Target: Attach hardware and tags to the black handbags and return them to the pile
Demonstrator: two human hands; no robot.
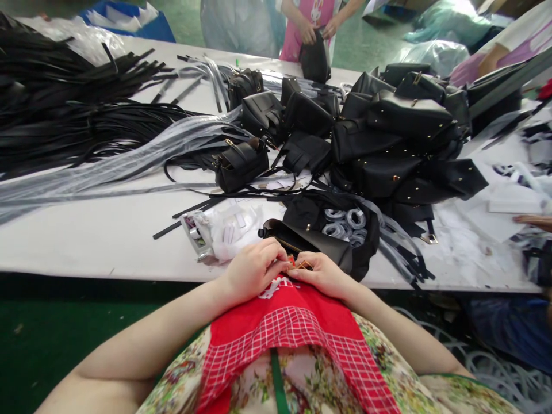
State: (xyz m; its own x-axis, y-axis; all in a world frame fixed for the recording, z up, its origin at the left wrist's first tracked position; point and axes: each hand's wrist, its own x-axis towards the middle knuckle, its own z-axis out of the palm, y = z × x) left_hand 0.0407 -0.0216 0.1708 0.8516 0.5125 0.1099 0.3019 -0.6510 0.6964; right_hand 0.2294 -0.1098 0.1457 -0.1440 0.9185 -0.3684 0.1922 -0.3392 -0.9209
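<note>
My left hand point(256, 267) and my right hand point(321, 273) meet at the table's front edge, close to my red apron point(284, 310). The right fingers are closed on a small gold metal buckle point(305, 265). Against it the left fingertips are pinched together, and what lies between them is too small to name. Just beyond the hands lies an open black handbag point(330, 246), its gold zip partly covered by my fingers. Behind it, rolls of clear-wrapped strap point(356, 218) sit in a black bag. To the left is a crumpled clear plastic bag point(235, 233) with small pieces.
Black handbags point(388, 132) are heaped at centre right, with a smaller one point(241, 164) nearer. Bundles of black straps point(64, 126) cover the table's left point(86, 236). Across the table a person in pink handles a black bag point(316, 57). Another person's hand point(535, 221) shows at right.
</note>
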